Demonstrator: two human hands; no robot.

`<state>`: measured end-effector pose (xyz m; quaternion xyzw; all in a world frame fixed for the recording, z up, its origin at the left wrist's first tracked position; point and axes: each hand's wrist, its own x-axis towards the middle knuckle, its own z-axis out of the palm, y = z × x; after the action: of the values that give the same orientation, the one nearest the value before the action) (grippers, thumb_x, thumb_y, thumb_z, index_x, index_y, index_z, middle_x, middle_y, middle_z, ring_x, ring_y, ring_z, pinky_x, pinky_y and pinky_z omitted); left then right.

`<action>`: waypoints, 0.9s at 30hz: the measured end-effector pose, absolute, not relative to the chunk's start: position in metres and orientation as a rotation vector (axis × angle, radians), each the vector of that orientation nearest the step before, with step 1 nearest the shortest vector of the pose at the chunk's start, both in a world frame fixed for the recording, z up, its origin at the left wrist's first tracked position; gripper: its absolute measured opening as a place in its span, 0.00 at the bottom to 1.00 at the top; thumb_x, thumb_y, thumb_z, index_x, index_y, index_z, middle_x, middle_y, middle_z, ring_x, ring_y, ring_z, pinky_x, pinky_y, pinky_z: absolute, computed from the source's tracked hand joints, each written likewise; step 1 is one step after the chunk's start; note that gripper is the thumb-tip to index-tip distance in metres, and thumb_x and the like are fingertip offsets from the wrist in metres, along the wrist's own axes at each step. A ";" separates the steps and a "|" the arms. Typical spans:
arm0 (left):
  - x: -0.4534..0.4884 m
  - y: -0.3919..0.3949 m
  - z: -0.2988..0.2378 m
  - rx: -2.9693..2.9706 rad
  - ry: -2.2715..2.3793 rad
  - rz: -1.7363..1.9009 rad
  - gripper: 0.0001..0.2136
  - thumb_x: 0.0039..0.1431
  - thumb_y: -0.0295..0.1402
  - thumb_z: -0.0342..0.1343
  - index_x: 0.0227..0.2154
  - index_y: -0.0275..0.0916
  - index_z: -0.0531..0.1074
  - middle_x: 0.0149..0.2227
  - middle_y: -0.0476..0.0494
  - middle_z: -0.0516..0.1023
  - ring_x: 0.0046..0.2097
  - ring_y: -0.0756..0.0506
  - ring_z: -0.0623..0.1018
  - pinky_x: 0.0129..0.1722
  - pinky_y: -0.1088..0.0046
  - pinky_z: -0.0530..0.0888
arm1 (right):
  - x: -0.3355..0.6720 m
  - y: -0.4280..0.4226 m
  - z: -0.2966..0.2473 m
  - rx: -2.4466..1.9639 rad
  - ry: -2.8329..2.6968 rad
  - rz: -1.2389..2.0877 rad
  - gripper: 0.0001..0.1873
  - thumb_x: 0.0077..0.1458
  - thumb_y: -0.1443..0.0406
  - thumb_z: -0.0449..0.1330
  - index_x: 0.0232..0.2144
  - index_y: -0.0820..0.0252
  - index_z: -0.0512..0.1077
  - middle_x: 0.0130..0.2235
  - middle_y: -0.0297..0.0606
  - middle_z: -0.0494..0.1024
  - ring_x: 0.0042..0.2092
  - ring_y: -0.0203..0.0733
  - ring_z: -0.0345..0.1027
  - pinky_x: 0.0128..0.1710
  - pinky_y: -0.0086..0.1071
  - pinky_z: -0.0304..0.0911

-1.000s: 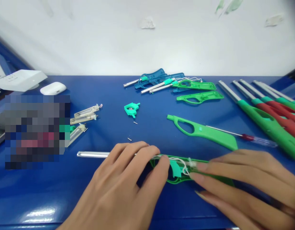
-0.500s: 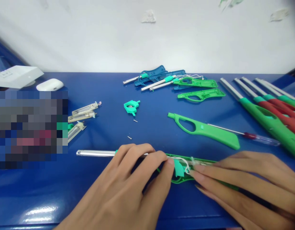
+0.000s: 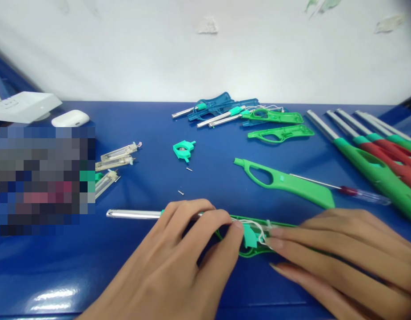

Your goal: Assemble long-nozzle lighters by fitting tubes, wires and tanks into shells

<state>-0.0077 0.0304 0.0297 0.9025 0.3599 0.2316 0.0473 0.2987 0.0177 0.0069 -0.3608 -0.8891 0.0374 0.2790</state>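
Note:
An opened green gas lighter lies at the front of the table, its metal barrel pointing left. My left hand is closed over its neck and handle loop, thumb beside the teal trigger. A white wire loops past the trigger. My right hand covers the handle's right end, with fingertips at the clear fuel tank and the wire. What lies under its palm is hidden. Beyond the hands rests the matching green half shell.
A screwdriver lies behind the half shell. Two small screws and a teal trigger piece are at the centre. Clear fuel tanks lie left, several whole lighters right, and blue shells with other parts at the back.
My right fingertips have shifted slightly on the wire and tank, and the right thumb sits a little lower, away from the shell. My left hand stays in place.

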 end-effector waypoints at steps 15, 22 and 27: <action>-0.015 0.038 0.028 2.820 1.319 0.783 0.18 0.79 0.20 0.52 0.63 0.38 0.79 0.58 0.41 0.85 0.60 0.35 0.78 0.62 0.53 0.73 | 0.300 0.024 0.008 -0.856 -2.631 -0.008 0.33 0.79 0.64 0.57 0.82 0.50 0.65 0.75 0.32 0.79 0.63 0.58 0.85 0.62 0.55 0.82; -0.006 0.057 0.045 2.984 1.182 0.661 0.20 0.62 0.14 0.51 0.42 0.35 0.87 0.38 0.39 0.87 0.33 0.36 0.81 0.29 0.55 0.75 | 0.295 0.028 0.013 -0.828 -2.670 -0.002 0.33 0.81 0.61 0.57 0.83 0.52 0.63 0.73 0.32 0.81 0.60 0.56 0.86 0.57 0.53 0.84; 0.001 0.058 0.046 3.036 1.255 0.716 0.24 0.73 0.17 0.44 0.34 0.40 0.86 0.32 0.42 0.84 0.29 0.38 0.79 0.28 0.56 0.73 | 0.296 0.028 0.006 -0.755 -2.656 -0.096 0.32 0.81 0.63 0.54 0.81 0.56 0.64 0.74 0.28 0.80 0.60 0.53 0.87 0.57 0.49 0.83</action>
<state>0.0011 0.0580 0.0464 0.8975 0.3709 0.2117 -0.1102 0.2961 0.0278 0.0063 -0.2683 -0.9441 -0.0340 0.1883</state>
